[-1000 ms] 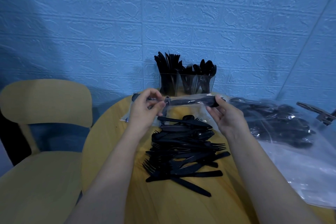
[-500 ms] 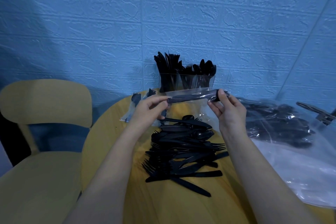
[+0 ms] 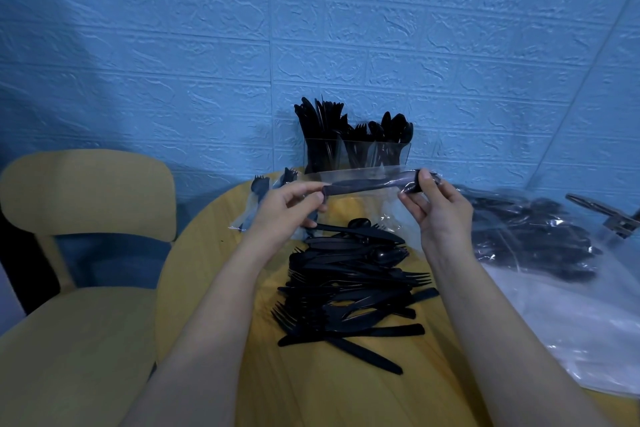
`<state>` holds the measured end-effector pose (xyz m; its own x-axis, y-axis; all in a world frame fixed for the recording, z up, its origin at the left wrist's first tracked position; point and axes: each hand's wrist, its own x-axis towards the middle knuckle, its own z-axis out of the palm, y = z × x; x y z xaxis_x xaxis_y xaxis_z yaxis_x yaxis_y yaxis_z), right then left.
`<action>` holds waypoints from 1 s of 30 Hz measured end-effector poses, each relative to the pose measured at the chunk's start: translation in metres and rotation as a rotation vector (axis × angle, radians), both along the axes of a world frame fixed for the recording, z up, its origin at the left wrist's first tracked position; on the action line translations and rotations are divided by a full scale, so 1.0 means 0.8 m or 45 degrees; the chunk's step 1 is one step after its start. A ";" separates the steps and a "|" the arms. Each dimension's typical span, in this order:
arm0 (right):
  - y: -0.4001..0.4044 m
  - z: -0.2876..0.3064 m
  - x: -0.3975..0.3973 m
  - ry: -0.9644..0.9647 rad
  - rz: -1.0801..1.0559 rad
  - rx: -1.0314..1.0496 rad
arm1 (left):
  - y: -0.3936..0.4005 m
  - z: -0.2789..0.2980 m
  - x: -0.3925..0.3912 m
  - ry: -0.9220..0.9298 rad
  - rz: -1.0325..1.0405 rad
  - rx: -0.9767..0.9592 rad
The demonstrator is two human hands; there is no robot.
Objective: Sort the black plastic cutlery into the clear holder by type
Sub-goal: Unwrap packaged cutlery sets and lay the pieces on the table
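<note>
We hold a wrapped cutlery pack [image 3: 374, 184] level above the table [image 3: 214, 253], left hand [image 3: 287, 211] pinching its near end between thumb and fingertips, right hand [image 3: 436, 208] pinching the far end, probably stretching the clear sleeve taut so it tears or the piece slides out. Loose cutlery pile [image 3: 349, 284] lies directly beneath (handy, so whatever comes out joins it). The clear holder [image 3: 356, 156] stands behind against the wall, already stocked: knives left, forks middle, spoons right, as far as we can tell.
</note>
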<state>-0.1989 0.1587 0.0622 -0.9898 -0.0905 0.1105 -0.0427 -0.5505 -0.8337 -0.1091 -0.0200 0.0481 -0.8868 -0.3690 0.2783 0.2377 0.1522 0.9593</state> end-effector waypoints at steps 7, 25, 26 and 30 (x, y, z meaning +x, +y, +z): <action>0.000 -0.001 0.000 -0.012 -0.005 0.030 | 0.001 0.000 0.000 -0.005 0.013 -0.004; 0.006 0.001 -0.006 0.202 0.200 0.329 | -0.002 0.004 0.002 -0.057 0.072 0.080; 0.009 0.003 -0.008 0.190 0.188 0.346 | -0.004 0.003 0.003 -0.061 0.084 0.128; 0.021 0.000 -0.018 0.083 0.051 0.467 | -0.012 0.002 0.005 -0.057 0.152 0.218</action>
<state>-0.2135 0.1755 0.0622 -0.9765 -0.1744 0.1263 -0.0868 -0.2179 -0.9721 -0.1054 -0.0299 0.0498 -0.8439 -0.5109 0.1638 0.1842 0.0108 0.9828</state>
